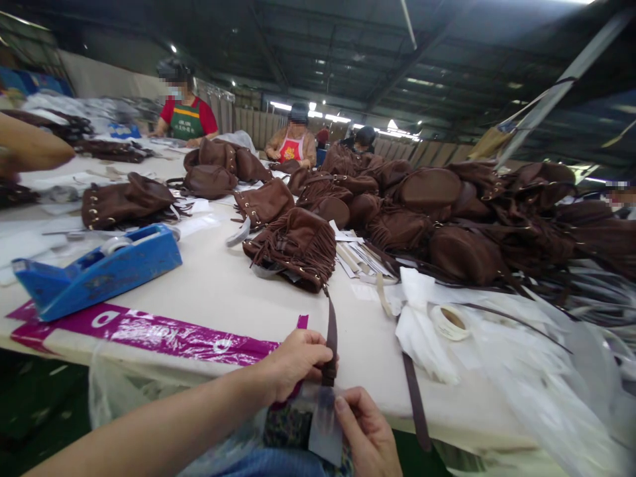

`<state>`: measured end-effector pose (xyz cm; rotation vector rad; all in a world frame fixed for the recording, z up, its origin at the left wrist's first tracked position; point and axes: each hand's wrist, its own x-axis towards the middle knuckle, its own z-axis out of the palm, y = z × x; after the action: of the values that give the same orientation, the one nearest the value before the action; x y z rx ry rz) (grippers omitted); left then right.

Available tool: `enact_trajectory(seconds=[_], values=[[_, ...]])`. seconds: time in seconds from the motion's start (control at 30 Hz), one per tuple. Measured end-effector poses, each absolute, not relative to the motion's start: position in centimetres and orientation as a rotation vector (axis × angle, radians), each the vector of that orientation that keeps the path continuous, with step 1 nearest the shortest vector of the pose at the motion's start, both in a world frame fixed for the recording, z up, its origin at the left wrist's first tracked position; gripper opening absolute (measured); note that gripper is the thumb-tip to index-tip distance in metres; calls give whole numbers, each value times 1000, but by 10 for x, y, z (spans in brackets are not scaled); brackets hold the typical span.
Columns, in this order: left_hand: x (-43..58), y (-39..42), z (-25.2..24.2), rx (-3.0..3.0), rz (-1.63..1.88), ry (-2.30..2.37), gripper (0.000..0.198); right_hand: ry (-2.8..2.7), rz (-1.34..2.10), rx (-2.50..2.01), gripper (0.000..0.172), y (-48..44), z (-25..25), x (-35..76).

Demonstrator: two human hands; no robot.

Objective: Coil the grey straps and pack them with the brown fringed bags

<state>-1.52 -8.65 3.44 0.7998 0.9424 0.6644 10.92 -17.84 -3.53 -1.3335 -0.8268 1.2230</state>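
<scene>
Dark brown strap (332,324) and bag (293,248); whitish plastic piece (325,434); blue tape dispenser (112,268); purple strip (163,335), white-lettered; off-white desk (213,265).

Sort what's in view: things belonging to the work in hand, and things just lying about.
In hand, judging by contact:
- dark strap, held by the left hand
- translucent piece, held by the right hand
- fringed bag, apparently joined to the strap

Apparently lying about:
- blue tape dispenser
- purple printed strip
- white roll
- piled brown bags
</scene>
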Motion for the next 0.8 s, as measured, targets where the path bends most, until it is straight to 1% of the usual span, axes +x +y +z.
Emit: enact_trajectory(seconds=[0.2,0.4,0.5,0.57,0.63,0.8], values=[[-13,-79,34,1017,605,1033,7,-857,1263,-1274,37,-166,-26,109],[-9,-71,37,1091,653,1028,6,-785,829,-1365,35,-164,-18,102],[-6,-68,36,1111,590,1029,7,-805,689,-1346,35,-164,-24,103],[-6,-66,36,1130,549,1014,8,-824,658,-1362,36,-162,-27,106],[-8,-64,37,1185,517,983,9,-817,717,-1382,37,-159,-29,109],[-18,-59,48,1321,468,894,6,-767,1094,-1253,37,-145,-24,113]])
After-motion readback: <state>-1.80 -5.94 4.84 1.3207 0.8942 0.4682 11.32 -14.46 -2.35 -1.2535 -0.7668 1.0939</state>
